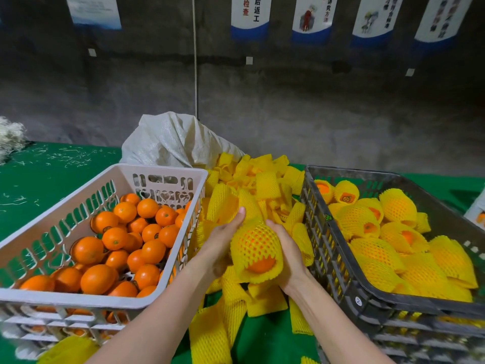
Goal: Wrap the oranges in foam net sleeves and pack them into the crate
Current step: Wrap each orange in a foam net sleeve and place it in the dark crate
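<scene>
Between both hands sits an orange (pixel 261 264) mostly covered by a yellow foam net sleeve (pixel 253 245), its near end bare. My left hand (pixel 223 243) cups its left side, thumb over the top. My right hand (pixel 287 252) grips its right side. A pale pink crate (pixel 78 299) on the left holds several bare oranges (pixel 115 237). On the right a black crate (pixel 330 240) holds several sleeved oranges (pixel 380 250). Loose yellow sleeves (pixel 262 182) lie piled between the crates.
A white woven sack (pixel 175 140) stands behind the sleeve pile. The green table (pixel 47 166) carries scattered straw-like scraps at the back left. More flat sleeves (pixel 210 334) lie at the table's near edge. A grey wall with posters rises behind.
</scene>
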A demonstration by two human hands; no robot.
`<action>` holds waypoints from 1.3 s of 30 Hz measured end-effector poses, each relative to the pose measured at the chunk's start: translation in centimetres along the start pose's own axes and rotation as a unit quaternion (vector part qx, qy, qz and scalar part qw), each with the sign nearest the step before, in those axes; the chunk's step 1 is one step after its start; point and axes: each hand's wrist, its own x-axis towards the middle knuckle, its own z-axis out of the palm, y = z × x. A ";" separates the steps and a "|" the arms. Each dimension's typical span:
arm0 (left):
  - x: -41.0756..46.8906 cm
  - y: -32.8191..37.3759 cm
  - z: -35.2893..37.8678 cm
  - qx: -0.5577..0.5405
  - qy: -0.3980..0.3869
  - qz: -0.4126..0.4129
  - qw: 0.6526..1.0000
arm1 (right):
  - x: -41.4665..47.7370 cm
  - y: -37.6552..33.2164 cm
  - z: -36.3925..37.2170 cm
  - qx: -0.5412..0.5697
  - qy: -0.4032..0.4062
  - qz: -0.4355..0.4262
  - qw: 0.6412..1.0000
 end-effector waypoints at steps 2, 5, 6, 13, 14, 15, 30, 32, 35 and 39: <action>-0.4 -0.6 0.1 -0.091 -0.078 -0.082 0.989 | 0.4 0.0 -0.3 -0.068 0.035 -0.076 0.994; -0.9 -1.1 0.9 -0.154 -0.138 -0.100 0.973 | 0.2 -0.1 -0.2 -0.133 0.013 -0.163 0.978; -1.0 -1.2 1.2 -0.153 -0.140 -0.081 0.975 | 0.0 -0.1 -0.1 -0.143 -0.001 -0.172 0.975; -1.8 -1.0 2.4 -0.029 -0.063 0.005 0.998 | 0.6 -1.7 -0.3 -0.123 0.065 -0.035 0.990; -1.8 -1.0 2.6 -0.030 -0.049 0.005 0.998 | 0.6 -1.8 -0.2 -0.109 0.075 -0.031 0.991; -1.7 -1.0 2.8 -0.043 -0.028 0.000 0.999 | 0.6 -1.6 -0.2 -0.124 0.087 -0.052 0.987; -4.7 -0.8 6.8 -0.049 0.032 0.095 0.994 | -4.8 -1.2 -3.0 -0.456 0.004 -0.271 0.847; -5.0 -0.7 7.6 -0.068 -0.008 0.121 0.990 | -5.4 -2.5 -3.9 -0.420 -0.001 -0.276 0.865; -4.4 -0.3 8.9 -0.150 -0.067 0.099 0.982 | -5.9 -5.5 -5.8 -0.267 -0.028 -0.226 0.936; -3.3 -1.6 12.9 -0.133 -0.058 0.128 0.981 | -5.3 -9.0 -9.8 -0.015 -0.034 -0.113 0.993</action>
